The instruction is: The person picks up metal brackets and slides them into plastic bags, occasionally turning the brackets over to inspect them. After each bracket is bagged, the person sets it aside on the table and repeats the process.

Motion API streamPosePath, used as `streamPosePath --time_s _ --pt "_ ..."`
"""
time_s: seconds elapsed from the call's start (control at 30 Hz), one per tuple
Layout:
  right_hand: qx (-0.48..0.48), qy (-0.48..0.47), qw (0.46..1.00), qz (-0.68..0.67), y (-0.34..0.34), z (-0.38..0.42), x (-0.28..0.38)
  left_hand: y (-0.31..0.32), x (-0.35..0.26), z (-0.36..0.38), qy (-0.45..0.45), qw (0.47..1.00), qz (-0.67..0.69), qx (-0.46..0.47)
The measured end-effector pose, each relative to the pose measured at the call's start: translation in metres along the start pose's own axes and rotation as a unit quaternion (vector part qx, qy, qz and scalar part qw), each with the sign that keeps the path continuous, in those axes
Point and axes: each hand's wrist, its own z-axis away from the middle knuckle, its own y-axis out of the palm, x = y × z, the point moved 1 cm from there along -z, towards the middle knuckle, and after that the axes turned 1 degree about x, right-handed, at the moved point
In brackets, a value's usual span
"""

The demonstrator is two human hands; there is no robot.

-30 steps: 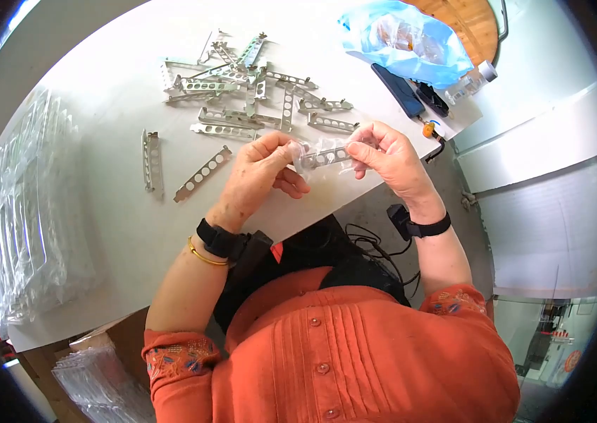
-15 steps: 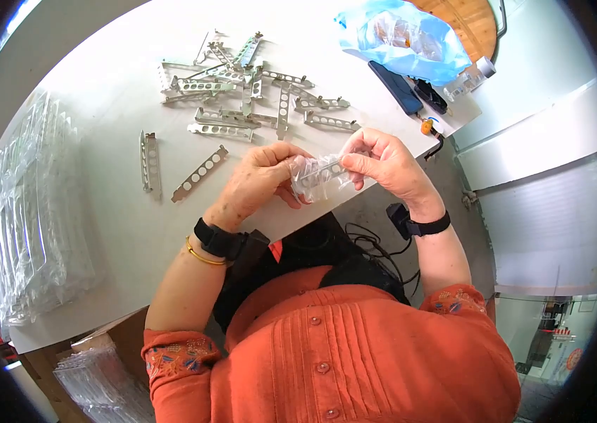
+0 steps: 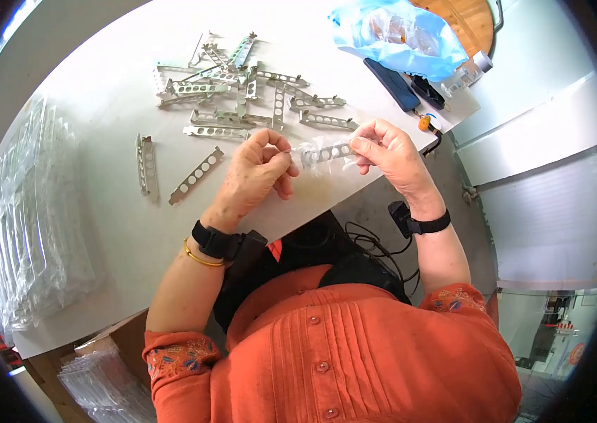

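Between my hands, above the table's near edge, is a perforated metal slot bracket (image 3: 328, 153) inside a small clear plastic bag (image 3: 308, 149). My right hand (image 3: 396, 161) grips the bracket's right end through the film, thumb on top. At the bag's left end, my left hand (image 3: 256, 173) is closed, with thumb and forefinger pinched on the edge of the film. Left of my left hand, a single bracket (image 3: 196, 175) lies slanted on the table, and another bracket (image 3: 146, 166) lies farther left. A loose pile of several brackets (image 3: 242, 88) spreads beyond my hands.
Clear packaged sheets or bags (image 3: 34, 218) are stacked at the table's left. More clear plastic (image 3: 105, 381) is in a box below. Far right on the table (image 3: 112, 261) are a blue plastic bag (image 3: 351, 28), a dark phone (image 3: 391, 84) and a bottle (image 3: 469, 72).
My left hand has drawn left, away from the bracket's middle to the bag's end. More of the bracket and film now shows between my hands. My right hand has shifted slightly.
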Motion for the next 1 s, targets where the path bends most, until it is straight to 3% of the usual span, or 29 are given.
streamPosePath --time_s 0.2,0.43,0.53,0.6,0.67,0.7,0.77,0.87,0.97,1.0 --pt "-0.088 -0.021 0.996 0.003 -0.003 0.003 -0.003 -0.003 -0.001 -0.002 0.050 0.996 -0.015 -0.076" --pt "-0.058 -0.092 0.993 0.044 0.002 0.013 0.009 -0.013 0.000 -0.003 0.120 0.978 -0.011 -0.168" --pt "-0.030 -0.058 0.995 0.073 0.005 0.024 0.017 -0.003 -0.003 -0.004 0.187 0.968 -0.126 -0.107" --pt "-0.022 -0.065 0.994 0.081 0.009 0.029 0.022 0.016 -0.004 0.002 0.184 0.967 -0.175 -0.027" --pt "-0.007 -0.066 0.992 0.104 0.013 0.034 0.027 0.037 -0.010 0.015 0.223 0.928 -0.299 0.018" --pt "0.003 -0.072 0.992 0.100 0.015 0.034 0.029 0.043 -0.016 0.021 0.222 0.926 -0.305 0.007" --pt "0.010 -0.084 0.995 0.056 0.015 0.036 0.029 0.049 -0.024 0.032 0.128 0.875 -0.461 0.071" --pt "0.048 -0.098 0.994 0.028 0.020 0.037 0.029 0.046 -0.023 0.051 0.145 0.892 -0.427 0.040" --pt "0.097 -0.097 0.991 -0.006 0.029 0.036 0.036 0.034 -0.035 0.076 0.181 0.873 -0.451 -0.023" --pt "0.066 -0.092 0.993 -0.028 0.031 0.033 0.036 0.027 -0.042 0.088 0.173 0.868 -0.463 -0.047"
